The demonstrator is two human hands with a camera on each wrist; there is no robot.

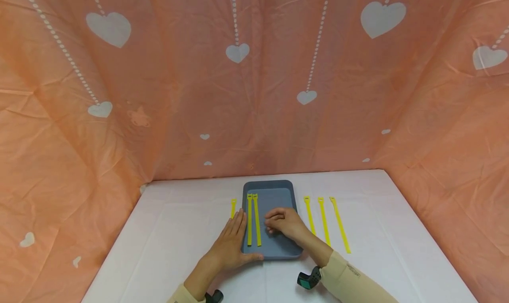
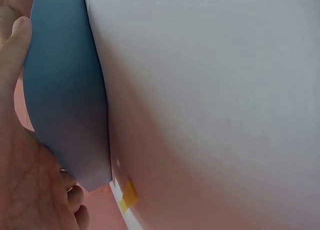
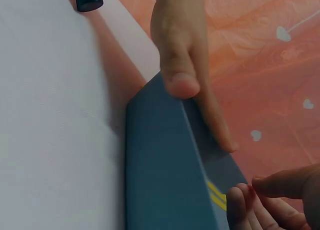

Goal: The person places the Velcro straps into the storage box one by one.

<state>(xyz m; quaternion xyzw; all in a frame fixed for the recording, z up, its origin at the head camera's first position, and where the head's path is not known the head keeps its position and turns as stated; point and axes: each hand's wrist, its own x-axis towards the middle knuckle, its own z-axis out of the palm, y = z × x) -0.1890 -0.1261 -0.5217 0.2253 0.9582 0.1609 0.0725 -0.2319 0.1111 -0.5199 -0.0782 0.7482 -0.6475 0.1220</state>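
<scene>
Nearest to us, our left hand [image 1: 229, 245] lies flat with straight fingers along the left wall of the shallow blue-grey plastic tray [image 1: 284, 188], thumb hooked round its near corner, bracing it on the white table [image 1: 167, 232]. Beside it, our right hand [image 1: 285, 222] hovers over the tray floor with curled fingers; we cannot tell whether they pinch anything.

Two long yellow plastic cable ties [image 1: 253, 219] lie side by side in the tray's left half, just beside the left hand's fingertips. A fourth tie, the short-looking yellow one [image 1: 233, 207], lies on the table outside the left wall, partly under the left hand. Three more yellow ties [image 1: 324, 221] wait on the table to the right, well apart from the tray.

Our worry: the right sleeve could brush and scatter the nearest tie, and the left hand's push could slide the light tray.

Beyond, a peach heart-printed cloth [image 1: 254, 95] hangs.
</scene>
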